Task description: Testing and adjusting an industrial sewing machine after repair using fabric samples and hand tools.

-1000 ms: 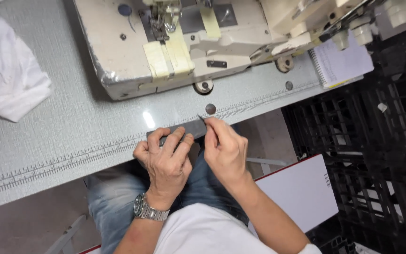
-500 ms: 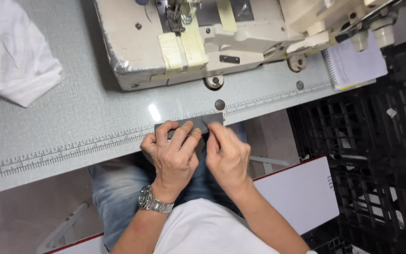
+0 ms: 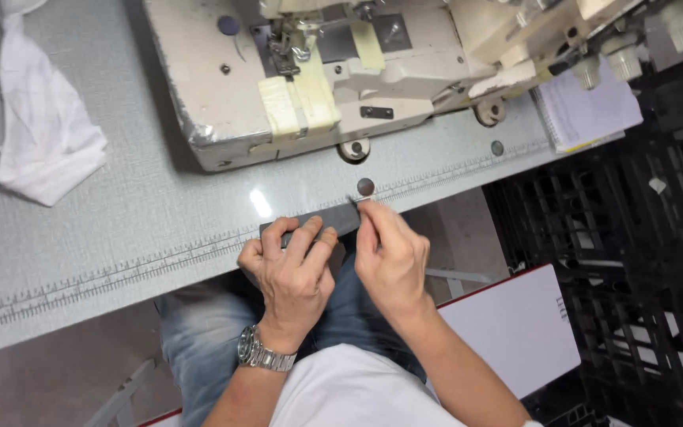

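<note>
A small dark fabric strip (image 3: 327, 222) is held at the worktop (image 3: 120, 237) front edge, centre frame.
It is pinned under the left hand (image 3: 294, 265) and pinched by the right hand (image 3: 389, 253); it is not yet under the sewing machine (image 3: 318, 79) above. Bare worktop is left between.

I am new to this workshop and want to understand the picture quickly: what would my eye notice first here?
First, the big cream sewing machine at the top of the grey table. Next, at the table's near edge, the left hand presses a small dark grey strip while the right hand pinches its right end. A crumpled white cloth lies at the far left, and black crates stand on the right.
</note>
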